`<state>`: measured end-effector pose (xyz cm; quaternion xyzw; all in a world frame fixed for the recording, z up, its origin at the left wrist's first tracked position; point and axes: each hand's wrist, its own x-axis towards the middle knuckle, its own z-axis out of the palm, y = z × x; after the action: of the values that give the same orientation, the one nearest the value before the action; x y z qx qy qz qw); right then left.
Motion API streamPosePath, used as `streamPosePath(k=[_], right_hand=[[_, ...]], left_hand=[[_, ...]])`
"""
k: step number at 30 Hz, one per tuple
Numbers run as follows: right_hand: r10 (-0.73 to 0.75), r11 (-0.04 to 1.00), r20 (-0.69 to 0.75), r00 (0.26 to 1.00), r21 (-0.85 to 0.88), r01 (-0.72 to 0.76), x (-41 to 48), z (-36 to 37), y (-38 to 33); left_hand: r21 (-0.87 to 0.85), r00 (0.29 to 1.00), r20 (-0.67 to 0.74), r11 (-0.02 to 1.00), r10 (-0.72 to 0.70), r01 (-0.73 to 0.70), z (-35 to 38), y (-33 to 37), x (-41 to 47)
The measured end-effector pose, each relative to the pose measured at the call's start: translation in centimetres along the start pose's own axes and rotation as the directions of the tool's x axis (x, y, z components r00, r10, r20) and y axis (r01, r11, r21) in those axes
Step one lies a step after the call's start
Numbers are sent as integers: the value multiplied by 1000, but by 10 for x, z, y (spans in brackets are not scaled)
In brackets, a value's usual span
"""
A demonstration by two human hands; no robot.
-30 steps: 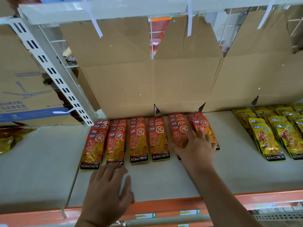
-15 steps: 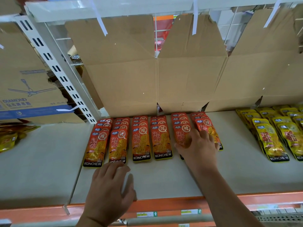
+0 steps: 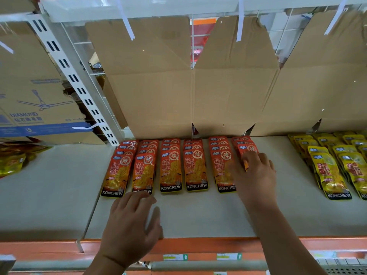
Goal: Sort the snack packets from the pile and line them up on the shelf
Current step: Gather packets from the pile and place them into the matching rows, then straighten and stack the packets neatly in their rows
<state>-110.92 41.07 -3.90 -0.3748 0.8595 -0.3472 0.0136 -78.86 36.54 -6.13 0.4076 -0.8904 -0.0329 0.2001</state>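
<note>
The shelf fills most of my view; its orange front edge runs along the bottom, and both ends are cut off by the frame. Behind it stand flattened cardboard sheets, which hide the wire back almost fully. At the left a fan box is only partly in view.

The red packets lie on the shelf in six rows, each row overlapping toward the cardboard, so only the front packet of a row shows its full face. At the right, yellow packets lie in similar rows, cut by the frame edge. At the far left more yellow packets are blurred and half out of view.

My right hand lies palm down on the sixth red row and hides most of it; the fingers are spread and nearly straight, pressing on the packets, the thumb near the fifth row. My left hand rests flat on the shelf, fingers relaxed and holding nothing, its fingertips touching the lower edge of the second row and covering part of the brand name.
</note>
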Motion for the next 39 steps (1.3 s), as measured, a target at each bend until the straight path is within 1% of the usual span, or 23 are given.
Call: streamPosePath(k=[4,6,8,9,11,12,14,15,17,19,22,25,29,32,39], right_hand=[[-60,998,-78,995,-9,59,8,-11,15],[-134,991,-66,989,-3,134,2,-10,13],[-214,977,7,977,16,214,-9,-3,8],[-246,969,82,966,-7,247,-16,0,3],[-314,931,212,926,-123,344,-30,8,-6],[-333,924,225,916,-117,364,-36,12,-12],[-334,941,190,923,18,337,-48,16,-24],[-337,941,204,919,45,335,-54,18,-31],[-366,928,263,893,37,370,-67,22,-44],[-419,906,281,863,64,419,-80,25,-57],[-475,879,267,839,94,468,-95,27,-83],[-509,859,275,816,104,501,-113,32,-115],[-549,835,265,793,138,533,-146,46,-170],[-581,814,250,774,168,556,-178,63,-223],[-676,736,231,700,251,629,-254,125,-363]], left_hand=[[16,1000,17,1000,-26,26,1,0,-1],[22,999,28,999,-45,45,1,1,0],[25,998,38,998,-50,49,1,1,0],[25,998,45,998,-51,50,1,1,0],[18,997,58,998,-59,58,1,1,-1],[14,996,63,998,-64,63,0,0,-1],[4,995,69,998,-69,69,-1,0,-1],[1,995,75,997,-71,71,-1,-1,0],[-2,993,80,996,-89,89,-2,0,0],[8,987,53,989,-148,148,-7,2,2],[35,967,-10,967,-254,254,-26,-7,1],[71,954,-50,951,-297,300,-55,-39,-14],[71,928,-51,925,-369,372,-98,-103,-44],[94,908,-78,903,-413,419,-131,-152,-71],[93,843,-178,844,-508,528,-221,-267,-153]])
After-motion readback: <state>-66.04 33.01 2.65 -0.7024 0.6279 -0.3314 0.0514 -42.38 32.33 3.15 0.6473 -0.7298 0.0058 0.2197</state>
